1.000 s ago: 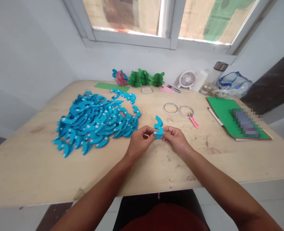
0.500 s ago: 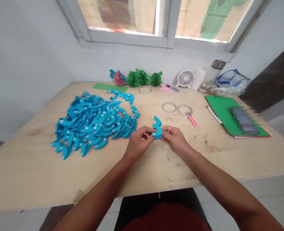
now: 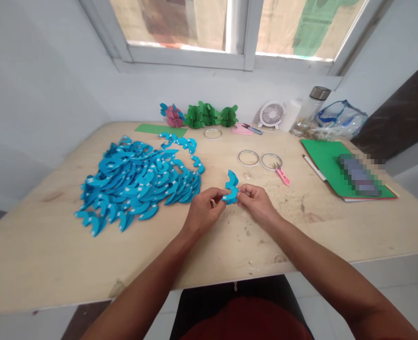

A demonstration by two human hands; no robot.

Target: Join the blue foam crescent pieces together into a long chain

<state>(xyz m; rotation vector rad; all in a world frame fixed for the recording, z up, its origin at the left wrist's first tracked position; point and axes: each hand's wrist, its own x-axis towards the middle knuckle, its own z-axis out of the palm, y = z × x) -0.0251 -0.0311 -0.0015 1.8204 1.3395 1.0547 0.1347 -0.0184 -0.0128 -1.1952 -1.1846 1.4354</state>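
Between my two hands is a blue curved paper piece [image 3: 232, 192] made of joined arcs, its upper end curling up and away from me. My left hand [image 3: 206, 208] pinches its left edge with thumb and fingers. On the other side, my right hand [image 3: 256, 202] pinches the right edge. A large heap of similar blue paper arcs [image 3: 141, 182], many with small white patches, lies to the left of my hands. From the heap's far side a chain of blue arcs [image 3: 197, 164] trails over the wooden table [image 3: 209, 257].
Beyond my hands lie tape rolls [image 3: 248, 158] and pink thread snips [image 3: 282, 174]. Green paper figures [image 3: 209, 114], a small white fan [image 3: 271, 114] and a bottle [image 3: 315, 101] line the wall. At right are a white pen [image 3: 314, 168] and a green folder [image 3: 327, 165] with a blurred object on it.
Both hands keep their pinch on the blue paper piece, which has tilted slightly. The whole view has shifted a little; everything else stays in place.
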